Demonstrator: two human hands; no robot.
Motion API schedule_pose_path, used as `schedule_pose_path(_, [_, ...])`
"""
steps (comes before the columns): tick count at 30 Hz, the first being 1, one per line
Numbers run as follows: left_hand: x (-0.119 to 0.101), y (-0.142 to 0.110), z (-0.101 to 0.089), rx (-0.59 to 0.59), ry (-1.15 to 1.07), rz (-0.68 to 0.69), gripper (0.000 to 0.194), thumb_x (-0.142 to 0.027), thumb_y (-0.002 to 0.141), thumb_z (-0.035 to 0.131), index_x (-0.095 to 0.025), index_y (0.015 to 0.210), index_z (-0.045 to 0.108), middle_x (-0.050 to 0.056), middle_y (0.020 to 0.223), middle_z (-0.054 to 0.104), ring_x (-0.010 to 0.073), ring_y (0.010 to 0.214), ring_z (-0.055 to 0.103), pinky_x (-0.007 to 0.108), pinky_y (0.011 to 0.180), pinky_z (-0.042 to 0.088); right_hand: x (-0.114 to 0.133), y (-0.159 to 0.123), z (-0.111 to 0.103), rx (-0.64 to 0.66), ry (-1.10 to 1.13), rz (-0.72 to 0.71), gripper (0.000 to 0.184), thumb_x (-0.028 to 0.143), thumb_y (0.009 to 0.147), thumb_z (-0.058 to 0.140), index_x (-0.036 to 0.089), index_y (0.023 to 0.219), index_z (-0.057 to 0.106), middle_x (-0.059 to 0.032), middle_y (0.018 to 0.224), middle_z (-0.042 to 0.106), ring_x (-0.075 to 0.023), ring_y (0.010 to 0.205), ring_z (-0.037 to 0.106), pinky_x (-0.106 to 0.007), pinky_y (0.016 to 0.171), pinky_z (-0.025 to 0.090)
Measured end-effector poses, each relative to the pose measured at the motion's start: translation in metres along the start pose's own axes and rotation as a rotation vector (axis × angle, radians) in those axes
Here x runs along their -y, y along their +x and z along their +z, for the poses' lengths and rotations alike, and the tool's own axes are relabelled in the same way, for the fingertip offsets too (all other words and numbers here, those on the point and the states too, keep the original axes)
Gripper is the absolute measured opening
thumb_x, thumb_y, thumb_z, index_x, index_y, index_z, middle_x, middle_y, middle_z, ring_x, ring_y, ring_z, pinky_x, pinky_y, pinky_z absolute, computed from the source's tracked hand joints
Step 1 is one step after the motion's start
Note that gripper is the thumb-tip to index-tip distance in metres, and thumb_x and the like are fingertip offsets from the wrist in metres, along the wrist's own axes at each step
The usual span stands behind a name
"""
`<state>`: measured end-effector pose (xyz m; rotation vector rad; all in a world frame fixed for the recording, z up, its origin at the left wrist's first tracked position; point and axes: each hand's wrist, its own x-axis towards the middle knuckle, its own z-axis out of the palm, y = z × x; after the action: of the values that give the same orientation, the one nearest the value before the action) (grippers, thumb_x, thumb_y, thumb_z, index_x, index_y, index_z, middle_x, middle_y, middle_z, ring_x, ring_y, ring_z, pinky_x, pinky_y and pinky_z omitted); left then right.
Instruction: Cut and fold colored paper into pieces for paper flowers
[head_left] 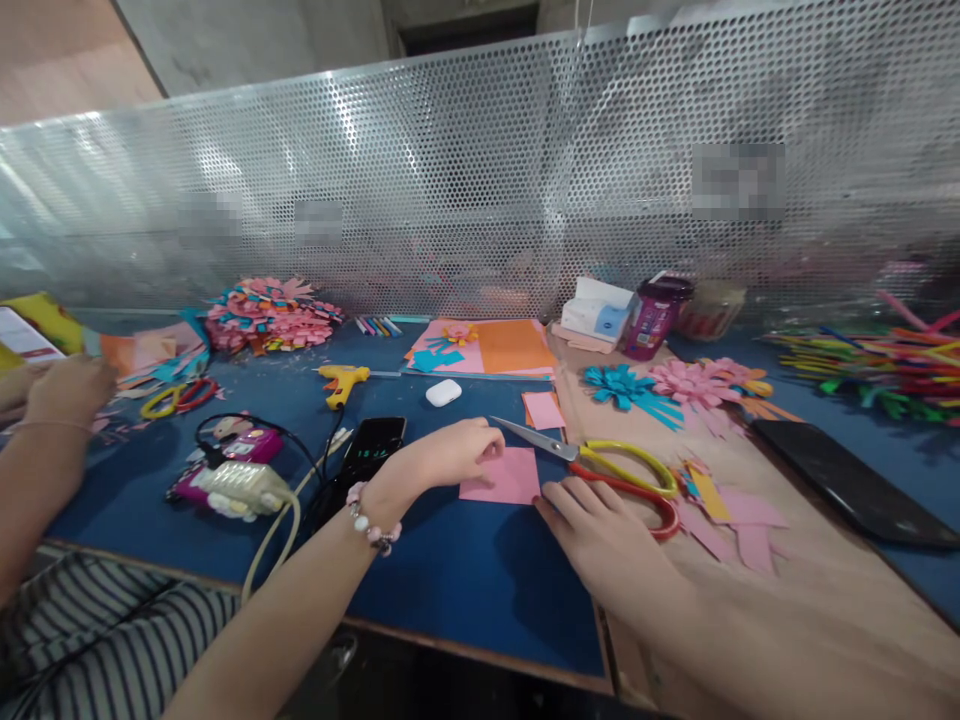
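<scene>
A pink paper rectangle [517, 478] lies on the blue table in front of me. My left hand [457, 455], with a beaded bracelet at the wrist, has its fingers curled down on the paper's left part. Beside the lower right corner, my right hand [592, 520] rests with fingers stretched over the table, the nearest fingertips touching that corner. Scissors [577, 452] with yellow and red handles lie just beyond the right hand, their blades pointing left. Smaller pink and orange paper pieces [544, 410] sit behind the blades.
A yellow glue gun [343, 384], white earbud case [443, 393], phone [379, 440] and power strip [251, 487] are at left. Paper flowers [690, 382], scraps and a purple cup [655, 318] are at right. A co-worker's hands [60, 390] are far left. A perforated metal panel [480, 180] stands behind.
</scene>
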<state>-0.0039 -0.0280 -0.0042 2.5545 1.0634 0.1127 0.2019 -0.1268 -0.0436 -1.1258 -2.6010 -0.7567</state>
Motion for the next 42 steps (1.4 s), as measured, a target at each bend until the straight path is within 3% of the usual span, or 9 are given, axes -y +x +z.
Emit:
schedule_pose_path(4, [0.002, 0.002, 0.001, 0.005, 0.006, 0.031, 0.04, -0.041, 0.063, 0.07, -0.018, 0.092, 0.057, 0.004, 0.092, 0.055, 0.017, 0.081, 0.052, 0.026, 0.068, 0.04, -0.004, -0.009, 0.003, -0.029, 0.007, 0.007, 0.024, 0.008, 0.073, 0.056, 0.013, 0.095, 0.065, -0.0086, 0.089, 0.056, -0.0233, 0.083, 0.045, -0.035, 0.068, 0.035])
schedule_pose_path(11, [0.004, 0.007, 0.009, -0.079, 0.043, 0.01, 0.074, -0.055, 0.051, 0.073, -0.018, 0.111, 0.051, 0.007, 0.105, 0.053, 0.0242, 0.097, 0.046, 0.032, 0.08, 0.038, -0.003, -0.002, 0.009, 0.01, 0.115, -0.024, 0.019, 0.003, 0.073, 0.051, 0.012, 0.082, 0.065, -0.0088, 0.084, 0.056, -0.0217, 0.079, 0.046, -0.034, 0.069, 0.038])
schedule_pose_path(14, [0.005, 0.007, 0.01, -0.037, -0.032, -0.016, 0.071, -0.052, 0.052, 0.074, -0.019, 0.111, 0.051, 0.005, 0.098, 0.054, 0.0221, 0.092, 0.048, 0.03, 0.076, 0.039, -0.01, -0.001, 0.014, -0.006, 0.264, 0.009, 0.025, 0.001, 0.075, 0.046, 0.013, 0.084, 0.066, -0.008, 0.085, 0.057, -0.0193, 0.078, 0.047, -0.033, 0.07, 0.04])
schedule_pose_path(19, [0.006, 0.01, 0.01, -0.078, -0.102, -0.004, 0.071, -0.051, 0.053, 0.074, -0.02, 0.113, 0.052, 0.007, 0.109, 0.05, 0.022, 0.099, 0.045, 0.032, 0.083, 0.038, -0.015, -0.005, 0.016, -0.063, 0.463, 0.083, 0.03, 0.002, 0.079, 0.04, 0.015, 0.088, 0.066, -0.0079, 0.091, 0.059, -0.0178, 0.082, 0.049, -0.032, 0.074, 0.043])
schedule_pose_path(23, [0.008, 0.012, 0.01, -0.028, -0.174, -0.031, 0.063, -0.055, 0.052, 0.072, -0.019, 0.102, 0.056, 0.004, 0.095, 0.056, 0.021, 0.09, 0.048, 0.031, 0.076, 0.039, -0.014, -0.007, 0.013, -0.064, 0.559, 0.12, 0.026, 0.006, 0.08, 0.041, 0.013, 0.09, 0.065, -0.0088, 0.095, 0.059, -0.0187, 0.086, 0.05, -0.033, 0.077, 0.045])
schedule_pose_path(26, [0.009, 0.013, 0.013, -0.04, -0.179, -0.054, 0.064, -0.059, 0.052, 0.07, -0.019, 0.1, 0.056, 0.005, 0.098, 0.053, 0.0214, 0.092, 0.047, 0.032, 0.078, 0.039, -0.014, -0.007, 0.012, -0.065, 0.602, 0.125, 0.025, 0.007, 0.081, 0.041, 0.013, 0.09, 0.064, -0.0092, 0.095, 0.059, -0.0198, 0.087, 0.05, -0.036, 0.078, 0.046])
schedule_pose_path(30, [0.008, 0.013, 0.015, -0.076, -0.105, -0.054, 0.079, -0.06, 0.046, 0.073, -0.023, 0.112, 0.051, 0.007, 0.11, 0.046, 0.0243, 0.099, 0.042, 0.037, 0.086, 0.036, -0.015, -0.007, 0.014, -0.068, 0.625, 0.112, 0.024, 0.007, 0.081, 0.042, 0.013, 0.091, 0.063, -0.0095, 0.096, 0.058, -0.0208, 0.088, 0.05, -0.039, 0.079, 0.046])
schedule_pose_path(38, [0.0, 0.011, 0.008, -0.007, -0.13, -0.078, 0.061, -0.056, 0.046, 0.074, -0.02, 0.092, 0.055, 0.005, 0.103, 0.047, 0.0231, 0.096, 0.043, 0.035, 0.082, 0.038, -0.016, -0.008, 0.013, -0.073, 0.684, 0.112, 0.025, 0.007, 0.079, 0.043, 0.016, 0.095, 0.061, -0.008, 0.098, 0.058, -0.0205, 0.089, 0.05, -0.039, 0.079, 0.045])
schedule_pose_path(42, [-0.002, 0.01, 0.004, 0.002, -0.265, -0.061, 0.06, -0.05, 0.053, 0.074, -0.02, 0.101, 0.053, 0.003, 0.098, 0.055, 0.0197, 0.087, 0.05, 0.03, 0.073, 0.041, -0.018, -0.005, 0.009, -0.155, 0.895, 0.31, 0.023, 0.01, 0.084, 0.04, 0.019, 0.1, 0.054, -0.0066, 0.1, 0.056, -0.0169, 0.091, 0.053, -0.034, 0.081, 0.046])
